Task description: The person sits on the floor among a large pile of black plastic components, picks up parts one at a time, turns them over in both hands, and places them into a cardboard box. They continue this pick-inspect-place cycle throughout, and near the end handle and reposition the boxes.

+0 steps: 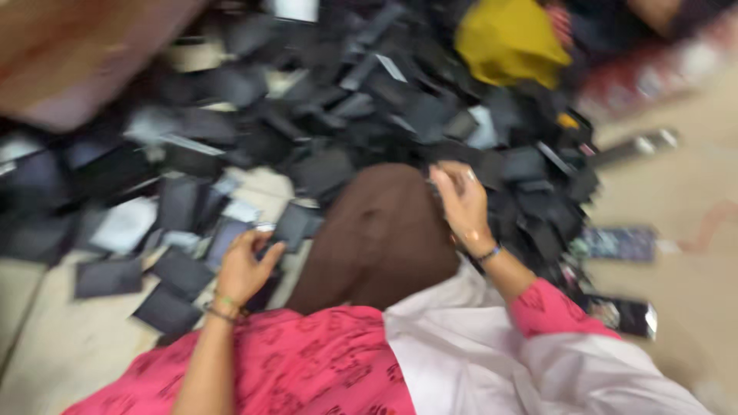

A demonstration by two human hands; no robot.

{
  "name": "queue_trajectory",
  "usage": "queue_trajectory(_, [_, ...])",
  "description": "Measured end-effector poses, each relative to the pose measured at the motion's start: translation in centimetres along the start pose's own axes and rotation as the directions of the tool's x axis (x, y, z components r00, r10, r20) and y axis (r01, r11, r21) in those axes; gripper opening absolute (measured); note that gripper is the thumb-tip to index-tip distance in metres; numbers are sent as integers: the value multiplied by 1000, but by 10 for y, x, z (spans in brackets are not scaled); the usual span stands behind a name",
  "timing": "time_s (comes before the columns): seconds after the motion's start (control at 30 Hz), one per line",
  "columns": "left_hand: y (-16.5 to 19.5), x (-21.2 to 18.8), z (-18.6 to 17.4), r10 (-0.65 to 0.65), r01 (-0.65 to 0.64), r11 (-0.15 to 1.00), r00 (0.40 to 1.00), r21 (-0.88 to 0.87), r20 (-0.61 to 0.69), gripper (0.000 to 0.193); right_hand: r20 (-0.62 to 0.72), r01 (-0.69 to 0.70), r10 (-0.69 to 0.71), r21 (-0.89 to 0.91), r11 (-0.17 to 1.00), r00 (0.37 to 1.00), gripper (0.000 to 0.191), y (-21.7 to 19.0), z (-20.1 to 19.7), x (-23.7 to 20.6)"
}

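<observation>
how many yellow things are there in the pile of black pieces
1: a yellow bundle at the pile's far edge, top right. A small yellowish speck lies lower right; blur may hide more.

Dark glossy packet with pale end (624, 315) near right on floor, bluish patterned flat packet (619, 243) just beyond it, grey oblong packet (642, 144) farther right, all blurred, brown cardboard box (73, 58) far left

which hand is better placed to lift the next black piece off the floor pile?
Probably left. The left hand is low on the floor and already touches a black piece, with loose ones all around it. The right hand is raised over the brown knee at the pile's edge; blur hides what it holds.
</observation>
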State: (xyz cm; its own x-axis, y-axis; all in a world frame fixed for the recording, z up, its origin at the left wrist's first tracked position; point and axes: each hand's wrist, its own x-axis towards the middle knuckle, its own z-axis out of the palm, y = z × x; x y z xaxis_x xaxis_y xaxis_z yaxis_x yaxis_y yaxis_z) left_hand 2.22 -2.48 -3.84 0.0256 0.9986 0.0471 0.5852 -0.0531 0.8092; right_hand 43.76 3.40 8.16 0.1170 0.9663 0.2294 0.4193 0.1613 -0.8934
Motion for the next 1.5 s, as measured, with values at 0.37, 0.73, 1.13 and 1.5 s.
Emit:
queue_trajectory(0.37, [0, 6, 66, -177, 33, 902, 937, 430, 301, 32, 90, -614, 777, -560, 557, 623, 43, 152, -124, -253])
queue_trajectory(0.73, [32, 54, 95, -446, 505, 862, 726, 33, 523, 41, 501, -542, 497, -63, 838, 709, 31, 176, -42, -117])
queue_trajectory(1.13, [91, 125, 17, -161, 236, 952, 927, -194, 339, 45, 298, 127, -43, -269, 955, 954, 31, 46, 8, 118])
queue_trajectory(1.5, [45, 291, -235, 367, 180, 472, 850, 863, -378, 83, 595, 448, 313, -784, 430, 740, 69, 2, 272, 259])
